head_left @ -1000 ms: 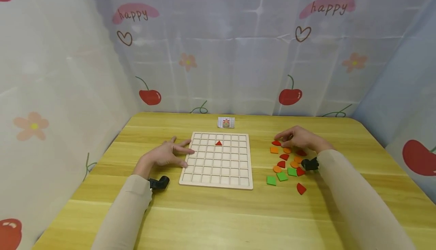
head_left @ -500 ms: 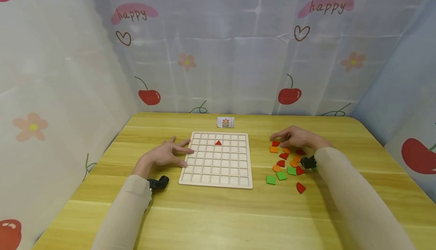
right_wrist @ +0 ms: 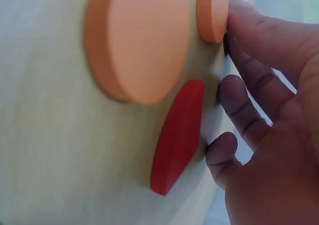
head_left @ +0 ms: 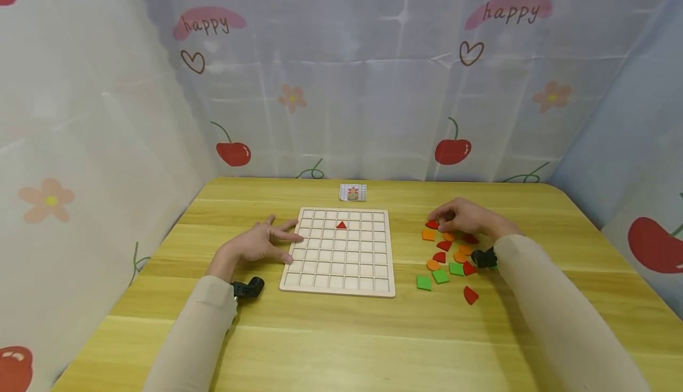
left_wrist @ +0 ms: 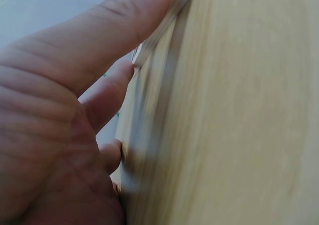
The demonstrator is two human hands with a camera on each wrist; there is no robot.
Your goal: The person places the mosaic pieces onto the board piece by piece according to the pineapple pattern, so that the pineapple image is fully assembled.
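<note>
A wooden grid board (head_left: 337,292) lies flat on the table, with one red triangle (head_left: 341,225) in an upper cell. My left hand (head_left: 258,242) rests at the board's left edge, fingers spread and fingertips touching the rim; its thumb (left_wrist: 99,40) lies along that edge in the left wrist view. Over the loose pieces at right, my right hand (head_left: 466,217) has thumb and index finger at a red quarter-circle piece (head_left: 431,225), seemingly pinching it against the table. The right wrist view shows the other fingers loosely bent above another red piece (right_wrist: 178,135).
Around the right hand lie orange squares (head_left: 428,235), orange discs (head_left: 433,265), green squares (head_left: 424,283) and more red quarter-circles (head_left: 471,295). A small picture card (head_left: 353,193) lies behind the board. A printed curtain (head_left: 341,107) hangs beyond the table's back edge.
The right index finger reached out past the red quarter-circle half a second ago and is now drawn back onto it. The left hand and the board stay in place.
</note>
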